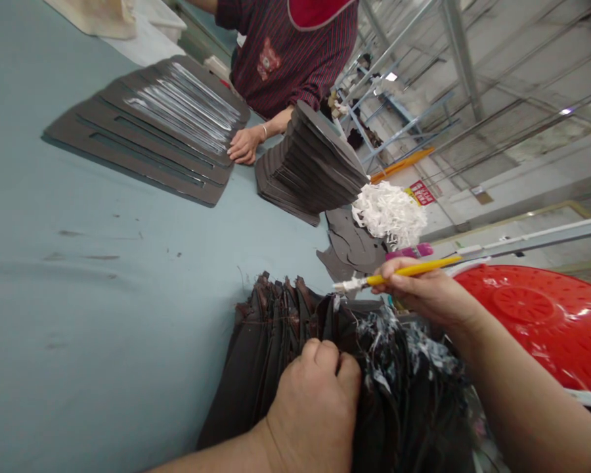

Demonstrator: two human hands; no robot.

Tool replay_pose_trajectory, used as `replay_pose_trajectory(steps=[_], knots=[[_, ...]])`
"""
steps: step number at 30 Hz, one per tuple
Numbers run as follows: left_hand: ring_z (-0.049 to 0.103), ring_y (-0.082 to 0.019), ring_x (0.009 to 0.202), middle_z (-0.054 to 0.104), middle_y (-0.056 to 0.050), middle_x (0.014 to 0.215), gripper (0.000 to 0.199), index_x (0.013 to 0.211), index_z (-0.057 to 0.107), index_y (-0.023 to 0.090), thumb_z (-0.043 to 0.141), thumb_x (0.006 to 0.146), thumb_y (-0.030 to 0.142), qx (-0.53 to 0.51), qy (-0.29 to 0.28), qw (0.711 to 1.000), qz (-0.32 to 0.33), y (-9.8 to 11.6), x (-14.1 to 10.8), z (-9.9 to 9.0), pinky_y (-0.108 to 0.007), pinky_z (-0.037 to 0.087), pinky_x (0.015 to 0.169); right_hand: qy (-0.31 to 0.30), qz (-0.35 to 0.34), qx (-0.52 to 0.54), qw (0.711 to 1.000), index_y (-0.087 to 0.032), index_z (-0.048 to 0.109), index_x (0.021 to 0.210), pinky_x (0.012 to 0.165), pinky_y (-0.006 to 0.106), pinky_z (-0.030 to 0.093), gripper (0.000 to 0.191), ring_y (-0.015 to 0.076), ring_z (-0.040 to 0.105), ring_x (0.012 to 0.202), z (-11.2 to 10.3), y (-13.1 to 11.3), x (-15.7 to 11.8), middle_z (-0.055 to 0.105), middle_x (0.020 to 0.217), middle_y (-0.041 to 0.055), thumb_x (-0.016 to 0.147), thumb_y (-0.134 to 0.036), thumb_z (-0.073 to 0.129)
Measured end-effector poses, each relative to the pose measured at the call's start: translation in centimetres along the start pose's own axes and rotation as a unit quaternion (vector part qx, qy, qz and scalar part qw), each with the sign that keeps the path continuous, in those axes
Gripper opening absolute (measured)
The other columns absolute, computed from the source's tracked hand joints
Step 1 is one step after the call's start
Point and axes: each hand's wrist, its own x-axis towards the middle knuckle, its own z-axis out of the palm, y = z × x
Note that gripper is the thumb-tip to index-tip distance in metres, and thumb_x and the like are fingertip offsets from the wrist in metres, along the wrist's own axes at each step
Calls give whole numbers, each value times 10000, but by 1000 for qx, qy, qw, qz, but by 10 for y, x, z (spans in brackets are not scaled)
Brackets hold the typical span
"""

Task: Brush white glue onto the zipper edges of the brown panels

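Note:
A thick bundle of dark leather-like pieces [256, 348] stands on edge at the bottom, its upper edges frayed with loose threads. My left hand [315, 394] has its fingers curled over the middle of this bundle, gripping pieces. Between the fingers of my right hand [423, 292] is a brush [414, 268] with a yellow handle. Its white-coated bristle end points left, just above the bundle's top edge. White glue-like smears [389, 348] cover the edges on the bundle's right side. The right palm is turned from view.
Across the blue-grey table [128, 302], a co-worker's hand [245, 144] rests by fanned grey panels [142, 131] with shiny wet strips. Beside it stands a stack of grey pieces [310, 164]. White shreds [391, 213] and loose grey scraps [352, 243] lie nearby. A red basin [536, 315] is at right.

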Motion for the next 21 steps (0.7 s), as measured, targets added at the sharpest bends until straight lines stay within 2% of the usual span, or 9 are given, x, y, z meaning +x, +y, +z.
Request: replay_pose_trajectory(steps=[3,7,10,12,17,21], knots=[[476,-243,900,541,-122,1020,278,1032,546,133,497,759,130,7,3,1000,1,0,0,1,-431,493,793,-45,2,-29,999,-203,646,692,643,323,445,183,194,545,688,7,-2,-2,578,711,48,625,-342,745],[480,-243,893,549,-117,1001,246,1019,554,135,478,786,133,17,6,1000,-7,0,0,1,-434,492,792,-4,-26,8,1000,-225,627,704,647,351,462,197,203,548,676,8,-8,4,574,704,38,623,-367,737],[484,-246,890,552,-113,994,232,1009,561,131,500,787,161,21,3,1000,-13,0,-1,2,-443,479,813,22,-43,59,997,-241,616,744,676,345,471,188,176,560,659,10,-6,22,577,691,9,639,-345,732],[485,-247,890,553,-110,993,228,1004,564,134,508,786,172,23,7,1000,-17,0,-2,2,-447,473,820,5,-25,89,996,-235,608,753,654,330,477,207,148,548,603,18,0,38,566,644,-10,631,-340,738],[484,-243,885,555,-111,990,223,989,565,135,518,775,173,21,10,1000,-21,-2,-2,5,-443,473,816,-107,72,119,984,-172,579,751,564,284,473,271,113,525,509,54,24,74,525,535,-34,616,-334,749],[485,-234,880,554,-111,985,243,991,560,137,491,758,123,18,13,1000,-21,-2,-2,5,-429,475,807,-115,97,111,982,-150,559,726,538,261,479,284,95,495,464,70,39,88,423,443,-78,612,-318,758]])
